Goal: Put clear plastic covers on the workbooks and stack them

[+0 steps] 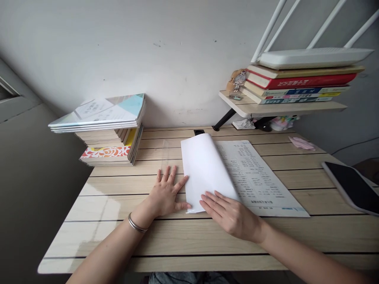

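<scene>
1. Paper, white and blank on its upper face (207, 169), lies near the middle of the bench (207, 244), partly over a printed sheet (260, 181) that shows to its right.
2. Left hand (168, 195) rests palm down with fingers spread wide; its thumb and index finger reach the white paper's left edge, and it grips nothing.
3. Right hand (231, 215) lies flat, fingers straight and close together, on the paper's lower right part, pressing or smoothing rather than grasping.
4. As for progress, the white piece looks turned over along its right side, so a fold seems to be formed; whether it and the printed sheet are one piece, I cannot tell.
5. That right side looks rounded toward the top, so the crease is probably not yet flattened along its full length; pressing it down seems to be what is left.
6. Clear film (167, 152) shows beyond the left fingertips, while a book stack (106, 152) and a phone (352, 187) stand well apart from the folding.
</scene>
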A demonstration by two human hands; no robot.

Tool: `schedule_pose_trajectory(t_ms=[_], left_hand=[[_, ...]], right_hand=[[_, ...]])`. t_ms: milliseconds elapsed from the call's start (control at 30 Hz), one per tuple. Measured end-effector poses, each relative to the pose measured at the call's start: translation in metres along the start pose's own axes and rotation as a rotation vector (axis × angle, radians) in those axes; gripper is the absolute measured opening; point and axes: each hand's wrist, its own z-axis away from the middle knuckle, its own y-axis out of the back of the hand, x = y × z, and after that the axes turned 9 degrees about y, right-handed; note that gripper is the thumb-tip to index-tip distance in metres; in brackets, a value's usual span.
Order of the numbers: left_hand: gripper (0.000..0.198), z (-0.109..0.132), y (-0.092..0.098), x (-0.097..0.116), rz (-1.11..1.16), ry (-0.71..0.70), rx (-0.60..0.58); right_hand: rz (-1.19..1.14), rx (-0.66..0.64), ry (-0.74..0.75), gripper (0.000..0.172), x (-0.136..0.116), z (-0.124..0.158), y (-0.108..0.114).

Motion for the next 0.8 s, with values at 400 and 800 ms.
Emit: schedule_pose_trajectory(t_ms=[400, 800], left_hand=[[0.093, 0.004, 0.0, 0.0, -0.014, 0.012, 0.0], [0.05, -0.045, 0.02, -0.011, -0.049, 0.216, 0.134]], right_hand=[[-0.411, 0.07, -0.431, 0.026, 0.097, -0.035, -0.001], [-0.463, -0.455, -0.861, 0.021, 0.208, -0.086, -0.092]])
